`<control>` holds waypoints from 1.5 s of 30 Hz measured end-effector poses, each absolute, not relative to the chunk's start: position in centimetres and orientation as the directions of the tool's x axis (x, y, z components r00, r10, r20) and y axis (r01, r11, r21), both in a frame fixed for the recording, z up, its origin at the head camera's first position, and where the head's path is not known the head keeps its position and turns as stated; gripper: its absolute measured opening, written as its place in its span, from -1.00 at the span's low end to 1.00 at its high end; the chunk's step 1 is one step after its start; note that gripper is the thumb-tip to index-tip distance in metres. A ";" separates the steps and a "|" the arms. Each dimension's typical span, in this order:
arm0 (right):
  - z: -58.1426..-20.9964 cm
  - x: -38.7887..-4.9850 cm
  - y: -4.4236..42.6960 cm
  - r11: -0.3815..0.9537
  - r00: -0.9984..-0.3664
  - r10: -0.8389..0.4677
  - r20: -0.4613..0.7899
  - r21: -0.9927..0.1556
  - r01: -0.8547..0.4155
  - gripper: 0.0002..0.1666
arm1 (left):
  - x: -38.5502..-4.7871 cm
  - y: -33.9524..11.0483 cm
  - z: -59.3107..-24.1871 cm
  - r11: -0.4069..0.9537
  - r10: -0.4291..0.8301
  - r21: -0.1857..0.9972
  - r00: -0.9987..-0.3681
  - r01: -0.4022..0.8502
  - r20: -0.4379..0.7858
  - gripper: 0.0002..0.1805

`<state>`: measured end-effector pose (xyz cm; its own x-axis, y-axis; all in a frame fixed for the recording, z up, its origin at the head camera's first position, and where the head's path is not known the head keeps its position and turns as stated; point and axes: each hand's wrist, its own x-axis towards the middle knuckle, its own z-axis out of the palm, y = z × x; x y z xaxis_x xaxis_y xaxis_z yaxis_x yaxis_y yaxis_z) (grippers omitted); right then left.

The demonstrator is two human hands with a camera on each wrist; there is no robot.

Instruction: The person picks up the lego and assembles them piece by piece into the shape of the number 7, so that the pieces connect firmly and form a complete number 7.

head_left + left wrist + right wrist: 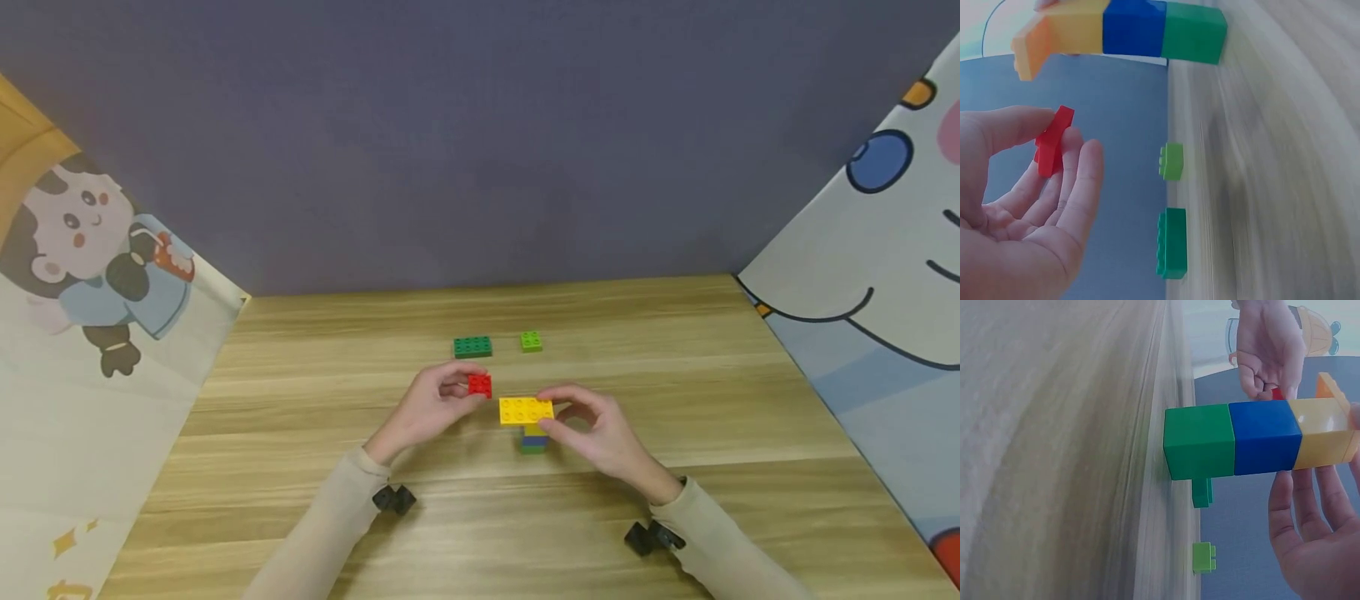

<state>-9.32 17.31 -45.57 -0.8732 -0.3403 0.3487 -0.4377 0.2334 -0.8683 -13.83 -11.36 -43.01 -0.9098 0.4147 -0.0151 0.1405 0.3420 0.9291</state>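
My left hand (433,400) pinches a small red brick (480,385) between thumb and fingers, above the table. To its right, my right hand (592,425) grips the right end of a flat yellow brick (517,410) with studs facing up. That brick lies across the top of an upright stack: a yellow block (1322,434), a blue block (1266,437) and a green block (1200,442) at the bottom. It juts out past the stack towards the left hand. Whether it is pressed fully down I cannot tell.
On the wooden table (337,350), behind the hands, lie a dark green brick (472,347) and a small lime green brick (531,342). A grey-blue panel (480,167) rises at the back edge. Printed panels (172,400) flank both sides.
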 end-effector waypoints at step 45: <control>-45.8 -9.3 17.4 0.219 -0.875 -0.337 0.348 -0.875 -0.432 -0.63 | -10.0 -10.2 -42.7 0.155 0.428 0.988 -0.901 -0.003 -0.070 -0.46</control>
<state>-9.33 17.36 -45.83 -0.8749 -0.3368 0.3481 -0.4324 0.2194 -0.8746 -9.97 -10.18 -42.65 -0.9008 0.4284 -0.0703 -0.0032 0.1555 0.9878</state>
